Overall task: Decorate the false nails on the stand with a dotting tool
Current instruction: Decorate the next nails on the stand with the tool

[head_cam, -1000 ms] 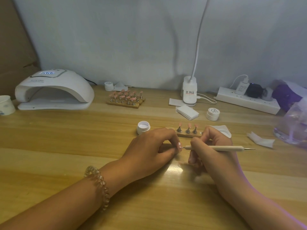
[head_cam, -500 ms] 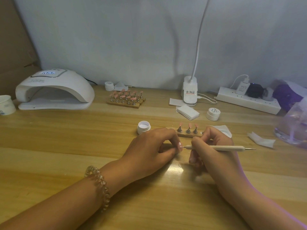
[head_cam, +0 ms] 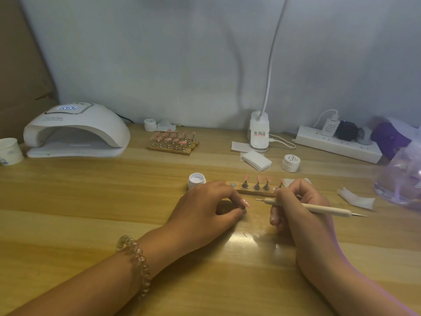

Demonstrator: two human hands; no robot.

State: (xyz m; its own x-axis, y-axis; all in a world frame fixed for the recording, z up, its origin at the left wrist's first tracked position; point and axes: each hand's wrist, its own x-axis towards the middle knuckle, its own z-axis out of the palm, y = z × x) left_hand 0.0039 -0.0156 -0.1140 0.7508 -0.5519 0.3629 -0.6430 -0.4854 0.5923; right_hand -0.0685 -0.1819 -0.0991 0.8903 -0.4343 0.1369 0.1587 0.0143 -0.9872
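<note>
I find open table (head_cam: 95,201) left of the left hand (head_cam: 205,208) and a narrow gap between it and the right hand (head_cam: 298,208); beyond them the nail stand (head_cam: 250,192) and open jar (head_cam: 196,180) block the way, and the dotting tool (head_cam: 323,208) juts rightward toward a tissue (head_cam: 355,198).

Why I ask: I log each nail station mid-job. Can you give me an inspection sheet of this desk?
Surface: wooden desk, glare near the hands.
Job's things: near stand holds four pink nails upright; open white jar to its left.
Clutter: second stand, nail lamp, closed jar, wipes, paper cup, plastic bag.
Hands: left hand pinches a loose nail; right hand grips the dotting tool, tip just short of that nail.
Cables: white cable by the desk lamp base; power strip with plugs.
Surroundings: grey wall, cardboard at left.
</note>
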